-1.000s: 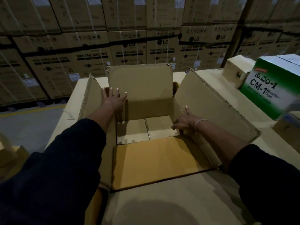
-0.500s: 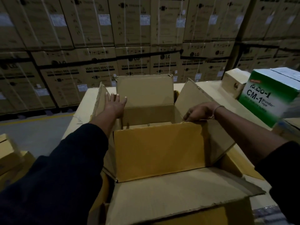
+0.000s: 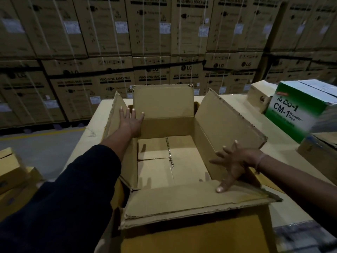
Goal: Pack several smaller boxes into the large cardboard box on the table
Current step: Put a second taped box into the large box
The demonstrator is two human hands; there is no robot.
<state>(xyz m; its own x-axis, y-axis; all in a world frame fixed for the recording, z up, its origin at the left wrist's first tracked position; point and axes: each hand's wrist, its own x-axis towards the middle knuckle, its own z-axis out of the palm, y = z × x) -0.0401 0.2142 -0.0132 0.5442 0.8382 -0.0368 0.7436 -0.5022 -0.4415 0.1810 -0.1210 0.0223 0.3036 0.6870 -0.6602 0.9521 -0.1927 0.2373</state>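
Head view: the large cardboard box sits on the bench with all four flaps up or folded out and nothing inside. Left hand lies flat, fingers straight and spread against the left flap, gripping nothing. Right hand is splayed wide, its fingers pressing the near flap and the right flap beside them. A green CM-1 box and a small brown box stand beyond the right fingers.
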